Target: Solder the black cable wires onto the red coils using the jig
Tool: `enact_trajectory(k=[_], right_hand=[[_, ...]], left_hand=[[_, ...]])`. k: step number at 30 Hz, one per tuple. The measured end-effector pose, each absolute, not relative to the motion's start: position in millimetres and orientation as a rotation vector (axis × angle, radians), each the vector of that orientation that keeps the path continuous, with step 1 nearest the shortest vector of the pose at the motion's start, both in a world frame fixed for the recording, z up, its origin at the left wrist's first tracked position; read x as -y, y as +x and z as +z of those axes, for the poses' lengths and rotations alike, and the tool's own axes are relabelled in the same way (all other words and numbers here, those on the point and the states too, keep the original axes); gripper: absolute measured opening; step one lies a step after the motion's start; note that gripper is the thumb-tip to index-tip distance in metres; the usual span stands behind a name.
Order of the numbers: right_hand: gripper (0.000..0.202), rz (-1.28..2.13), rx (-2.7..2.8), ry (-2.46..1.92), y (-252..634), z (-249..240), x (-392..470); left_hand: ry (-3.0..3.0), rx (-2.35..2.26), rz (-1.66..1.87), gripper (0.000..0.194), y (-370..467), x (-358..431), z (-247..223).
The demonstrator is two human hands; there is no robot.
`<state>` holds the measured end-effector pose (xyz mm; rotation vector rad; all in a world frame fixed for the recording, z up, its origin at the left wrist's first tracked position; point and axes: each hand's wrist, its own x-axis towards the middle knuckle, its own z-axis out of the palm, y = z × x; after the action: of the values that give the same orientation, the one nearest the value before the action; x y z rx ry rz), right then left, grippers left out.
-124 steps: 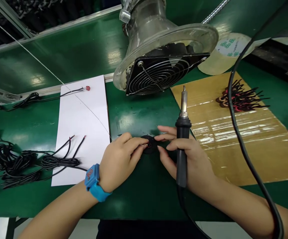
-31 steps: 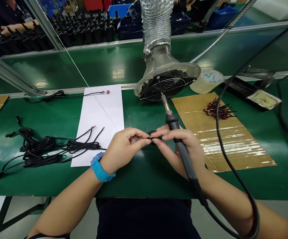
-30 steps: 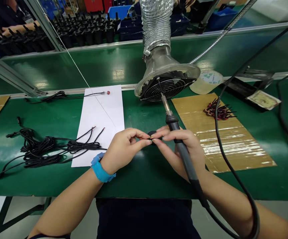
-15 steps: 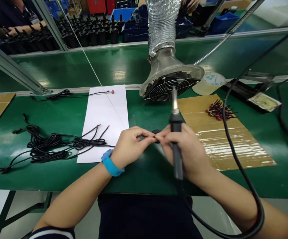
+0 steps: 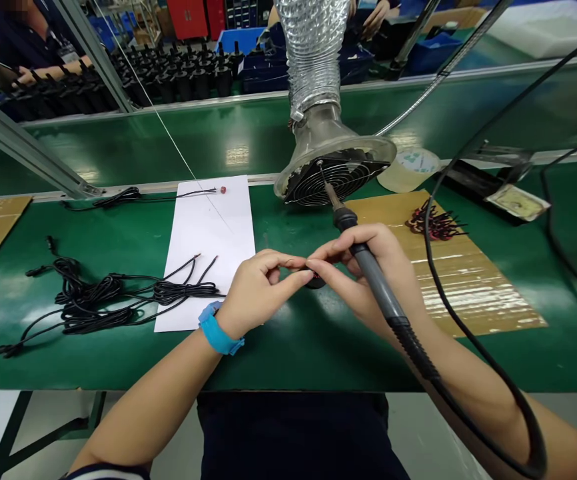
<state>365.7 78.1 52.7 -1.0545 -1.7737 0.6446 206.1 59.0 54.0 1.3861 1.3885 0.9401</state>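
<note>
My left hand (image 5: pixel 251 293), with a blue band at the wrist, is closed in a pinch over the bench. Its thumb and forefinger meet the fingertips of my right hand (image 5: pixel 393 287). What they pinch is too small and covered to make out. Just under the fingertips sits a small dark round piece (image 5: pixel 315 283) with reddish bits, partly hidden. A soldering iron (image 5: pixel 376 273) lies across my right hand, held in it. Its metal tip points up and away, toward the round fan grille of a fume extractor (image 5: pixel 336 180), and its cord runs back over the forearm.
Bundled black cables (image 5: pixel 93 300) lie at left, their bare ends on a white sheet (image 5: pixel 208 233). At right, small red-black parts (image 5: pixel 433 223) rest on brown cardboard (image 5: pixel 483 293). Behind are a tape roll (image 5: pixel 411 167) and a soldering-iron stand (image 5: pixel 488 190). Co-workers are across the bench.
The soldering iron has swung from nearly upright to slanting up-left within my right hand. My right thumb and forefinger have shifted, while the left hand stays nearly in place.
</note>
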Motion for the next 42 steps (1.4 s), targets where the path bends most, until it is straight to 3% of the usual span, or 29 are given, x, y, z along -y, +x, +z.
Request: enact_trajectory(k=[6, 13, 23, 30, 42], right_hand=[[0.034, 0.935, 1.498, -0.901, 368, 35, -77], [0.037, 0.930, 1.402, -0.858, 364, 33, -69], [0.036, 0.904, 1.458, -0.822, 367, 28, -68], [0.038, 0.982, 1.354, -0.829, 364, 29, -70], [0.032, 0.444, 2.078, -1.094, 412, -15, -91]], left_hand=[[1.614, -1.302, 0.990, 0.027, 206, -60, 48], [1.499, -1.273, 1.113, 0.013, 207, -62, 40], [1.553, -1.207, 1.084, 0.010, 208, -65, 44], [1.256, -1.188, 0.942, 0.016, 215, -67, 46], [1.449, -1.451, 0.716, 0.015, 226, -71, 17]])
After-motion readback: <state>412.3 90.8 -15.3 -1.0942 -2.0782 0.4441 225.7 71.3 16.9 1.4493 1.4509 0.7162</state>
